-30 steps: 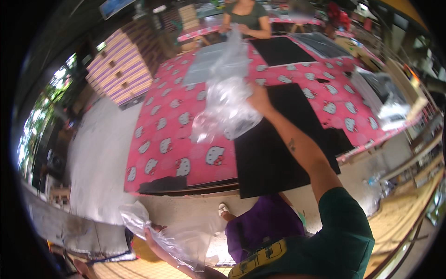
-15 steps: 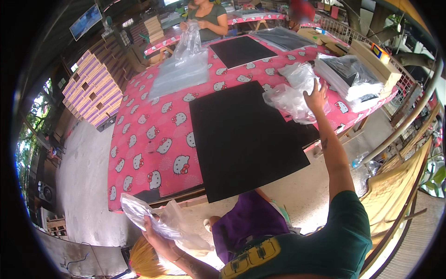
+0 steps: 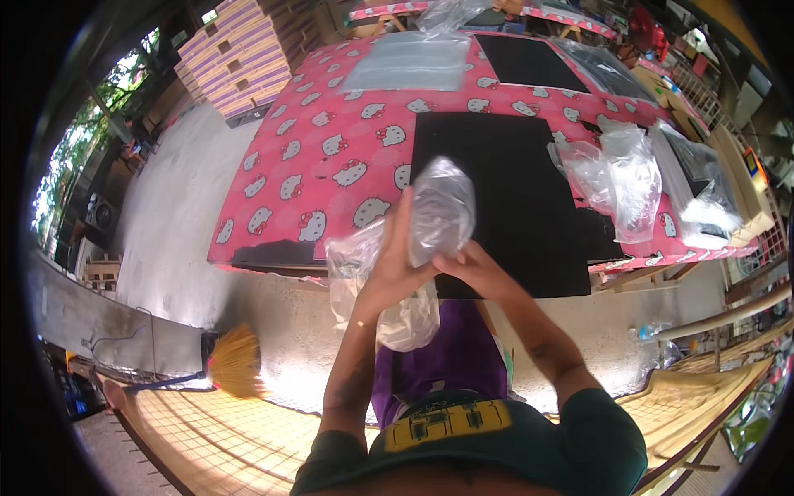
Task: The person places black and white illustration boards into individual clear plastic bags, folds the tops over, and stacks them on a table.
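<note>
A clear plastic bag (image 3: 444, 207) is bunched up in front of me, over the near left part of a large black sheet (image 3: 517, 190). My left hand (image 3: 393, 269) grips the bag from its left side, fingers pointing up along it. Loose folds of the bag hang below and to the left of that hand. On the right, my right hand (image 3: 478, 269) pinches the bag's lower edge, close to the left hand; its fingertips are partly hidden. The black sheet lies flat on the pink patterned tablecloth (image 3: 310, 178) and reaches past the table's near edge.
Crumpled clear bags (image 3: 624, 178) lie right of the sheet, beside a stack of wrapped sheets (image 3: 691, 194) and a cardboard box (image 3: 736, 178). Farther back are flat clear plastic (image 3: 405, 62), another black sheet (image 3: 529, 62) and a person's hand (image 3: 506, 7). A broom (image 3: 236, 360) is at lower left.
My right hand has left the crumpled bags at right and come to the bag in my left hand. The left hand has raised that bag over the black sheet. The view has shifted.
</note>
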Available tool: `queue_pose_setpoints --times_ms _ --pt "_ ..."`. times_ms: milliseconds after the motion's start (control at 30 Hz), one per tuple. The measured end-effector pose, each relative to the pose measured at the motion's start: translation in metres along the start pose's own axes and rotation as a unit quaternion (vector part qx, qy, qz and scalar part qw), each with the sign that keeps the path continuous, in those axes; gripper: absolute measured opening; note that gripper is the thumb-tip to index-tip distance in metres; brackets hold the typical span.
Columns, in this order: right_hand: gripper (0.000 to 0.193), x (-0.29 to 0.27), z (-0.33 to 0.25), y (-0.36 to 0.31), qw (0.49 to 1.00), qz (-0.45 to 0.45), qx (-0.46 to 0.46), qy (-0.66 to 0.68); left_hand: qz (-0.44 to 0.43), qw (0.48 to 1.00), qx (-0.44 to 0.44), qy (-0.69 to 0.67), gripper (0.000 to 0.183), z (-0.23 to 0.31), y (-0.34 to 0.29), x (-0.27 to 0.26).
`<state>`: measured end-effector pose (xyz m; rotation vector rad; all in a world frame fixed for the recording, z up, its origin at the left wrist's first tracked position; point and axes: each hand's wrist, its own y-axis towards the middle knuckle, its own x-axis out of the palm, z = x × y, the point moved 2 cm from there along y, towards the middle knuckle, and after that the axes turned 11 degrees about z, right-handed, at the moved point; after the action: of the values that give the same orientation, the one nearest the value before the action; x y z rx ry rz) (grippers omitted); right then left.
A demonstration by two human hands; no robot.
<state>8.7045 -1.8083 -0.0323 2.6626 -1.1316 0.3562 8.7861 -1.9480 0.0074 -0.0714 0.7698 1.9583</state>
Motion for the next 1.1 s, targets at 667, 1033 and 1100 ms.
queue_pose_setpoints --times_ms 667,1033,1100 --pt "0.018 -0.103 0.009 0.009 0.962 0.266 0.039 0.043 0.200 0.968 0.015 0.151 0.022 -0.080 -0.009 -0.024" --pt "0.028 -0.109 -0.026 0.044 0.974 0.218 -0.066 -0.018 0.186 0.972 -0.126 -0.072 0.020 -0.068 0.019 -0.063" --pt "0.030 -0.116 -0.041 0.055 0.967 0.218 -0.109 -0.075 0.163 0.981 -0.100 -0.031 0.022 -0.058 0.036 -0.076"
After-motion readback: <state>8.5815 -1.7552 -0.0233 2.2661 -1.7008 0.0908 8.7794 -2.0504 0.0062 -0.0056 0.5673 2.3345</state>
